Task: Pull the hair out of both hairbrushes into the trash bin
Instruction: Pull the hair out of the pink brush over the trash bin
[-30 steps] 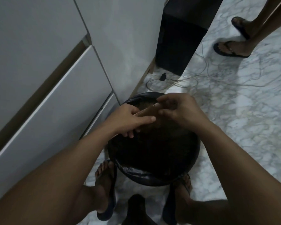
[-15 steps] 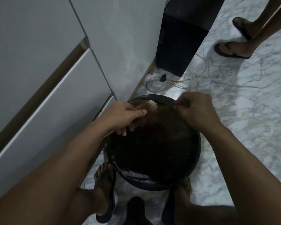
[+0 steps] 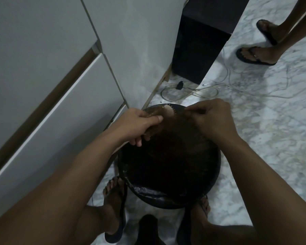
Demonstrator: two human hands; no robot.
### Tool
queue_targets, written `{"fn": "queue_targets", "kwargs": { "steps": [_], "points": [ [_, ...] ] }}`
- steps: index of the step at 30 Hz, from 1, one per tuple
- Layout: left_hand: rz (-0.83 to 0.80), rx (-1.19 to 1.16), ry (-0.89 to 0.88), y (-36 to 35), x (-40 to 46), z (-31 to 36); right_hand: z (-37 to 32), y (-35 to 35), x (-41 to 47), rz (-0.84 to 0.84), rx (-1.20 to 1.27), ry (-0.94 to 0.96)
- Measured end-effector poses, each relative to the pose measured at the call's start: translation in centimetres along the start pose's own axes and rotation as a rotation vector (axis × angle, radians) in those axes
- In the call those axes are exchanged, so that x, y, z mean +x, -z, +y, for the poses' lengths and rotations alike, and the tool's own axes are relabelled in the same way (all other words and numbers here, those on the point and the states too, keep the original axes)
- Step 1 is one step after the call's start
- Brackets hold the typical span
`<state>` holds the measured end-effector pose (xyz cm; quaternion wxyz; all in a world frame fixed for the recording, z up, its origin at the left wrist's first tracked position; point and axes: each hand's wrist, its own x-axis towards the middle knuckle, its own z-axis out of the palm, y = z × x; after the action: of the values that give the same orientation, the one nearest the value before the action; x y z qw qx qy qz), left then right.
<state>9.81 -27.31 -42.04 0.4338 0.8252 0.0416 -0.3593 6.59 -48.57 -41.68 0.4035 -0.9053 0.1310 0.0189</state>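
Head view looks down on the black trash bin [image 3: 168, 197] standing on marble floor. Above its far rim, the left hand [image 3: 140, 124] grips a round hairbrush [image 3: 167, 112] by the handle; the right hand [image 3: 212, 117], beside it, pinches something too dim to identify.

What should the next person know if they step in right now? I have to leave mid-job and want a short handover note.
Left hand: grips the round wooden hairbrush by its handle, head over the far rim of the bin.
Right hand: fingers pinched together beside the brush head, above the bin; any hair in them is too dim to see.
Round black-lined trash bin: on the marble floor between the feet.
Done: cannot tell how much hair is out.
Left: finish this brush; the second brush is not in view.
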Motion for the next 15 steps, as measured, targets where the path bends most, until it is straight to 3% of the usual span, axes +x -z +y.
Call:
{"fn": "queue_targets", "kwargs": {
  "steps": [4, 8, 15],
  "points": [
    [-0.006, 0.005, 0.019, -0.4, 0.0, -0.2, 0.0, -0.5, -0.2, -0.098, -0.187, 0.047],
    [-0.010, -0.042, 0.031, -0.6, 0.0, 0.1, -0.9, -1.1, -1.3, -0.303, -0.068, 0.219],
    [-0.074, -0.111, 0.072, -0.6, 0.0, 0.4, -1.0, -1.8, -1.3, -0.056, -0.059, 0.289]
  ]
}}
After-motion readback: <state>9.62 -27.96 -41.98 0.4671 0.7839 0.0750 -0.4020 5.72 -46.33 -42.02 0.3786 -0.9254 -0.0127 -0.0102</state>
